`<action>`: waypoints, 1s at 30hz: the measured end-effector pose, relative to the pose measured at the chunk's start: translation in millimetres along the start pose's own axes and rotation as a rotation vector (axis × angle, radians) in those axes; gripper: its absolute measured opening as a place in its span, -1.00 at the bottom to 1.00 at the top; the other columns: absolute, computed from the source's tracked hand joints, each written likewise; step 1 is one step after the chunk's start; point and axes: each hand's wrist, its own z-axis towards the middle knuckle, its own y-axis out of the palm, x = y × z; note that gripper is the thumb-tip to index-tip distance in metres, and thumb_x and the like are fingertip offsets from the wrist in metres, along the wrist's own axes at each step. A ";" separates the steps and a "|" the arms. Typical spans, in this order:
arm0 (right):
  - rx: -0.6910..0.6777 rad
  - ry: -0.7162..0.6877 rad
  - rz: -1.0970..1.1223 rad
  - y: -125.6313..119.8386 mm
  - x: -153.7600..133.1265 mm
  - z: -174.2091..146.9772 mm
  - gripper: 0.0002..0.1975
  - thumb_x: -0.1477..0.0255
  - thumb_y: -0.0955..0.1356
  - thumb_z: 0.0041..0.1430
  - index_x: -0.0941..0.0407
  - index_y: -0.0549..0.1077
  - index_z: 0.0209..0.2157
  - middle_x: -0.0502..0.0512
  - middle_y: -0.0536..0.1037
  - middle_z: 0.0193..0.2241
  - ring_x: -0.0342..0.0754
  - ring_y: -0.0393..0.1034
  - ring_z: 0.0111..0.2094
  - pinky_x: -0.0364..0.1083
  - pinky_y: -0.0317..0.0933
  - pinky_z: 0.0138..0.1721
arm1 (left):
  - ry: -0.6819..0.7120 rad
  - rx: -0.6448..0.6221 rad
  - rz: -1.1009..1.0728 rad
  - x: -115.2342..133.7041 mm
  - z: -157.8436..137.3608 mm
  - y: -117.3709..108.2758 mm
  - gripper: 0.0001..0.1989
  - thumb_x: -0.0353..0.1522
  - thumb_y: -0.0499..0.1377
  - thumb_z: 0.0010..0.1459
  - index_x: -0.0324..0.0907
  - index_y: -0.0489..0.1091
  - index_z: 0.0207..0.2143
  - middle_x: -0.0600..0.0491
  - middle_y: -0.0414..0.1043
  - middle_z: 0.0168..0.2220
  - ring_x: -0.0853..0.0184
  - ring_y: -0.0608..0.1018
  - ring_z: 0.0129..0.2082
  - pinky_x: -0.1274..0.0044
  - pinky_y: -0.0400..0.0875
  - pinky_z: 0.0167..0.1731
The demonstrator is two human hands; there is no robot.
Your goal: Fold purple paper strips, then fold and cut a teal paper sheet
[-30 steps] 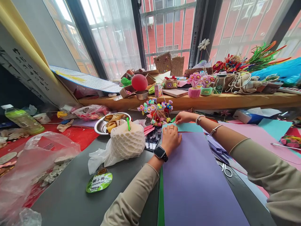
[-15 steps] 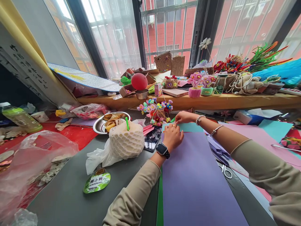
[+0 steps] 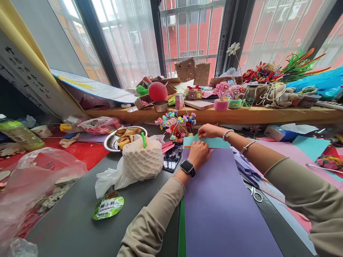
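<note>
A large sheet of purple paper (image 3: 217, 200) lies lengthwise in front of me, with a teal sheet (image 3: 218, 142) showing past its far end. Thin orange and green edges peek out of the stack. My left hand (image 3: 198, 153), wearing a black smartwatch, rests on the far end of the purple sheet with its fingers stretched forward over the teal one. Just beyond it, my right hand (image 3: 207, 131) is closed in a pinch at the stack's far edge, where a bit of green paper shows by the fingertips. The fingertips themselves are partly hidden.
Left of the paper are a phone (image 3: 172, 159), a net-wrapped coconut (image 3: 143, 160) with a green straw, and a metal bowl (image 3: 109, 142). On the right lie scissors (image 3: 255, 194) and folded purple paper (image 3: 248, 169). A bunch of crocheted flowers (image 3: 175, 123) stands straight ahead.
My left hand has flattened and shifted slightly right along the far edge, uncovering more of the teal sheet. My right hand stays pinched at nearly the same spot. The view has shifted a little.
</note>
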 end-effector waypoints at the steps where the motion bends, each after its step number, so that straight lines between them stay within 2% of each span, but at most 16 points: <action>1: -0.004 0.000 -0.004 -0.6 -0.1 -0.2 -0.83 0.47 0.28 -0.05 0.14 0.48 -0.39 0.06 0.51 -0.40 -0.12 0.34 -0.38 -0.23 0.11 -0.43 | 0.012 -0.014 -0.009 0.5 0.5 -0.2 -0.71 -0.24 -0.08 0.10 -0.27 0.28 -0.41 -0.07 0.35 -0.42 0.23 0.38 -0.33 0.43 0.17 -0.38; 7: 0.022 -0.016 0.044 -6.4 2.6 -0.9 -0.83 0.46 0.28 -0.05 0.15 0.48 -0.39 0.05 0.51 -0.41 -0.13 0.33 -0.40 -0.24 0.11 -0.43 | 0.023 -0.047 -0.039 0.4 1.9 -4.9 -0.69 -0.23 -0.14 0.13 -0.25 0.26 -0.42 -0.01 0.38 -0.47 0.27 0.42 -0.42 0.48 0.17 -0.47; 23: 0.132 -0.058 0.089 -37.0 11.4 5.8 -0.80 0.47 0.24 -0.05 0.19 0.45 -0.38 0.04 0.48 -0.44 -0.15 0.28 -0.43 -0.23 0.08 -0.42 | -0.011 -0.019 -0.027 4.9 -1.6 -11.2 -0.71 -0.25 -0.14 0.14 -0.24 0.25 -0.41 -0.03 0.36 -0.48 0.27 0.41 -0.41 0.49 0.15 -0.45; 27: 0.155 -0.018 0.043 -50.5 19.7 11.9 -0.81 0.48 0.26 -0.05 0.19 0.46 -0.37 0.04 0.49 -0.43 -0.15 0.29 -0.42 -0.22 0.09 -0.41 | 0.020 -0.015 -0.036 5.9 -1.6 -11.9 -0.71 -0.24 -0.13 0.14 -0.24 0.24 -0.43 -0.01 0.36 -0.49 0.29 0.41 -0.43 0.50 0.15 -0.46; 30: 0.225 0.039 0.000 -70.3 24.3 11.3 -0.81 0.51 0.27 -0.06 0.22 0.46 -0.37 0.04 0.50 -0.43 -0.15 0.30 -0.41 -0.23 0.10 -0.37 | 0.046 -0.009 -0.044 7.2 -2.0 -11.3 -0.71 -0.24 -0.13 0.14 -0.25 0.24 -0.43 0.00 0.35 -0.49 0.29 0.41 -0.43 0.49 0.15 -0.45</action>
